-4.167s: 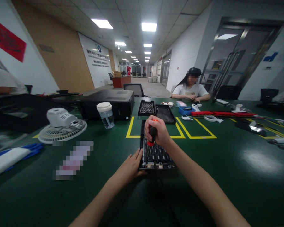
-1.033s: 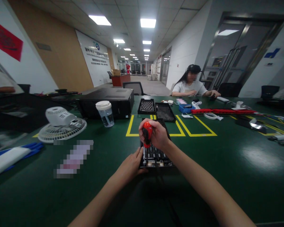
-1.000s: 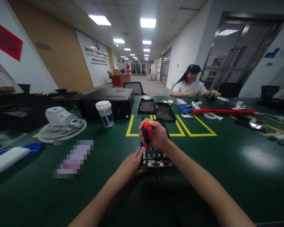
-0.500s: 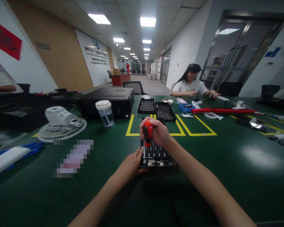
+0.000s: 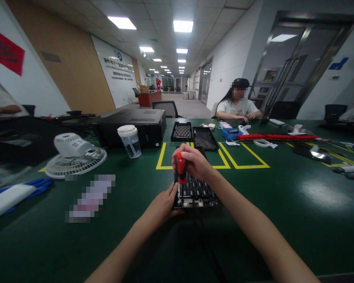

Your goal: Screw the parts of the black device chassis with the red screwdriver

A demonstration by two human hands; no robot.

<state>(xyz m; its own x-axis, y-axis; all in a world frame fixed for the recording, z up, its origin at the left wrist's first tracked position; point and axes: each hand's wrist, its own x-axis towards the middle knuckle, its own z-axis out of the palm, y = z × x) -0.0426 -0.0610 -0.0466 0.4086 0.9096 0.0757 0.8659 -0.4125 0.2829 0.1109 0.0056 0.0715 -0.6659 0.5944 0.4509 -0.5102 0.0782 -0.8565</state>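
My right hand (image 5: pixel 194 161) is closed around the red and black handle of a screwdriver (image 5: pixel 181 168). The screwdriver stands nearly upright, its shaft pointing down at the near left corner of a black case (image 5: pixel 196 188). Rows of dark rounded cells show inside that case, with pale metallic parts along its near edge. Against the left side of the case, my left hand (image 5: pixel 166 199) grips it, thumb on the rim and fingers partly hidden below. Where exactly the tip meets the case is too small to make out.
Beyond my hands lie a black box with round cells (image 5: pixel 182 131) and a black tray (image 5: pixel 205 139). To the left are a lidded cup (image 5: pixel 130 142), a white fan (image 5: pixel 76 157) and a large black box (image 5: pixel 129 125). A co-worker (image 5: pixel 238 104) sits across the table.
The screwdriver handle has turned in my right hand, its red face now toward me, and shifted slightly left. My left hand stays on the case. The co-worker's hands have come closer together.
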